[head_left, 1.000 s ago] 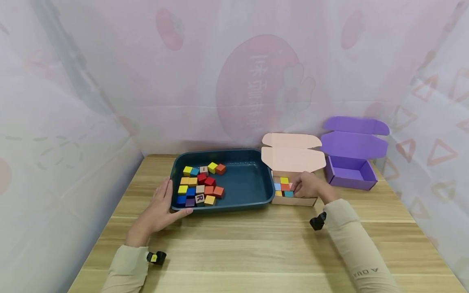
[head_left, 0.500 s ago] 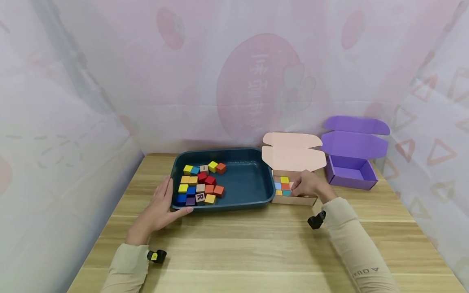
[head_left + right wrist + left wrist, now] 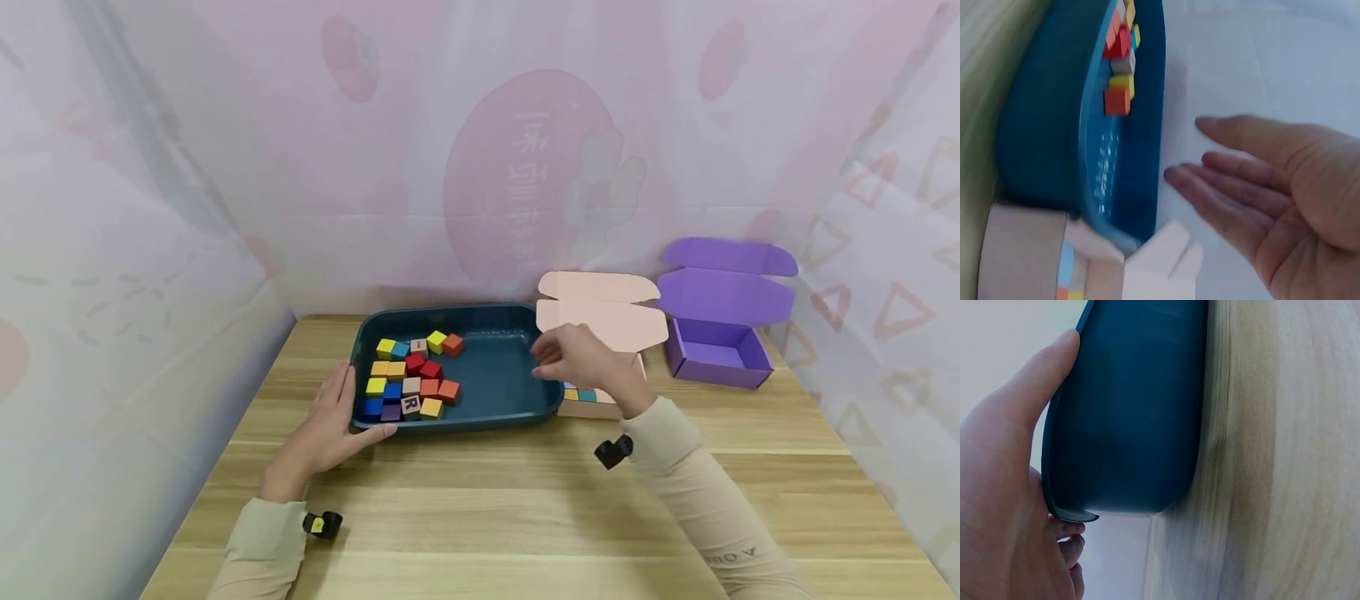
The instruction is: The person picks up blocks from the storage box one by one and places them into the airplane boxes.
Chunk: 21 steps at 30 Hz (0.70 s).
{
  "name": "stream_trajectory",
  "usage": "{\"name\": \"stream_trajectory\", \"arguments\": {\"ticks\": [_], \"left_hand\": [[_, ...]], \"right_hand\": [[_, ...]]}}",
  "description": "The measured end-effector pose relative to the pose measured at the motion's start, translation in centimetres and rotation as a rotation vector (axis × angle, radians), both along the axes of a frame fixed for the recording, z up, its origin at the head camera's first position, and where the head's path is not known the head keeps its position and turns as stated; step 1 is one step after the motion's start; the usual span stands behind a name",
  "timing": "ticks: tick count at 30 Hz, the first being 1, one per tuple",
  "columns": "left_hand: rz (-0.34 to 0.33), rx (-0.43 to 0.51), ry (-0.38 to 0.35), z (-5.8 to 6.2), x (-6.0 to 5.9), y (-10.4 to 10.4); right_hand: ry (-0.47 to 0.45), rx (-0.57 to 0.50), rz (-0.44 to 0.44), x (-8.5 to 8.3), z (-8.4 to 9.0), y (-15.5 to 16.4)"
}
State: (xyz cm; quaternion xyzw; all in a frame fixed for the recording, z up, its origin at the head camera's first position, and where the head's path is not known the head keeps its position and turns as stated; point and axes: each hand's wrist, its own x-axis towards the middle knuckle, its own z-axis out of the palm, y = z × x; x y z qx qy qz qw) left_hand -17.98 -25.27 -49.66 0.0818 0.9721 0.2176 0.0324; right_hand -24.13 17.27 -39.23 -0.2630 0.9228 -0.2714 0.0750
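Step judged: reach for next block. Right hand (image 3: pixel 581 360) empty, fingers (image 3: pixel 1235 181) extended, held over dark blue plastic tray (image 3: pixel 517 408). Coloured wooden cubes (image 3: pixel 411 377) lie beyond fingertips. Left hand (image 3: pixel 330 421) flat against tray corner. Pink cardboard box (image 3: pixel 600 408) behind right wrist. Next: pinch required.

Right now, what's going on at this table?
A person is moving coloured blocks from a blue tray into a pink box. The left hand rests against the tray's corner. The right hand, empty with fingers relaxed, is over the tray's right edge. A purple box sits open beside it.
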Motion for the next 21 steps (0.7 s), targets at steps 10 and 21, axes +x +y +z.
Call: {"name": "stream_trajectory", "arguments": {"ticks": [10, 21], "left_hand": [[0.002, -0.008, 0.011, -0.2, 0.0, 0.0], [-0.002, -0.002, 0.009, 0.2, 0.1, -0.1]], "right_hand": [[-0.05, 0.009, 0.113, 0.1, -2.4, -7.8], [-0.049, -0.024, -0.002, -0.7, -7.3, -12.9]]}}
